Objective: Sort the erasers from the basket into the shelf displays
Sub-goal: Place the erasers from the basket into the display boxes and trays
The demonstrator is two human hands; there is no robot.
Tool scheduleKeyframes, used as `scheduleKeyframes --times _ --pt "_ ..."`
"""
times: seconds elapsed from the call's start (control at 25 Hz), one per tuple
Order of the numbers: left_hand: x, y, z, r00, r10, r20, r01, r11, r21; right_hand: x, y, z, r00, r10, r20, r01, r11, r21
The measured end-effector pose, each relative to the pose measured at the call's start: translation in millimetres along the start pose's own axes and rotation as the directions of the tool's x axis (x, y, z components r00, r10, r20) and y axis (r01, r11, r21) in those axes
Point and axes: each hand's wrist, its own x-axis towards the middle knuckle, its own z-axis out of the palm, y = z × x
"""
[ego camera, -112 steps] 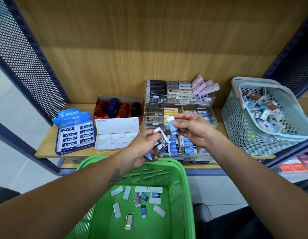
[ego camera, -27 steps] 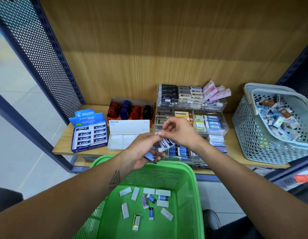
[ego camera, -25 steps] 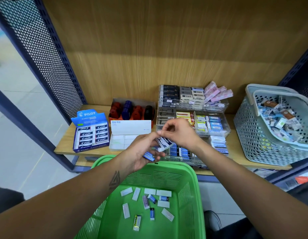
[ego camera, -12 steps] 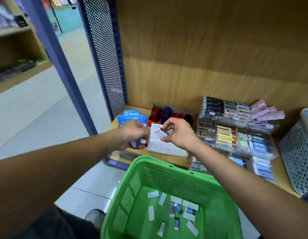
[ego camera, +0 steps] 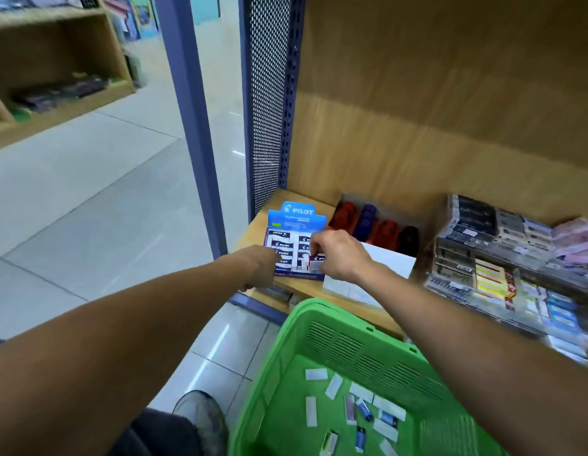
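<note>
My right hand [ego camera: 340,258] pinches a Pilot eraser [ego camera: 317,262] over the Pilot display box [ego camera: 294,245], lining it up with matching rows. My left hand [ego camera: 261,269] sits at the box's near-left edge, probably steadying it; its fingers are hidden, so I cannot tell its grip.

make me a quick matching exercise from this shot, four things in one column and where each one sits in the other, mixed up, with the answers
Things
1. blue Pilot box
2. green basket
3. loose erasers
4. eraser with a dark sleeve

Places
A. on the bottom of the basket
B. pinched in the right hand
C. at the left end of the shelf
D. in front of the shelf, below its edge

Pairs: 1-C, 2-D, 3-A, 4-B
</note>
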Motion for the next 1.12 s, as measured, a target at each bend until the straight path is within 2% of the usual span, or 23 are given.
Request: scheduleKeyframes --times 0.08,0.28,0.64,0.96,1.12 --pt "-8.6 3.5 3.2 0.997 -0.001 0.075 -0.005 0.997 0.082 10.6 -3.5 6.7 0.999 -0.017 0.047 0.019 0.999 -0.048" --pt "-27.0 6.6 -8.5 0.986 0.001 0.164 -0.012 0.998 0.069 29.5 -6.7 16.4 0.990 -0.036 0.135 0.049 0.994 -0.094" --pt "-3.7 -5.8 -1.8 0.983 0.016 0.185 -0.028 0.998 0.062 36.6 5.0 18.2 0.977 -0.073 0.199 0.057 0.994 0.088" --pt "14.5 -15.1 8.6 0.982 -0.029 0.186 0.060 0.985 -0.163 37.7 2.5 14.6 0.976 -0.054 0.213 0.040 0.997 0.068" --pt "20.6 -16.7 11.5 0.987 -0.029 0.160 0.053 0.988 -0.148 37.3 -0.4 30.2 0.997 0.017 0.080 -0.023 0.997 0.070"
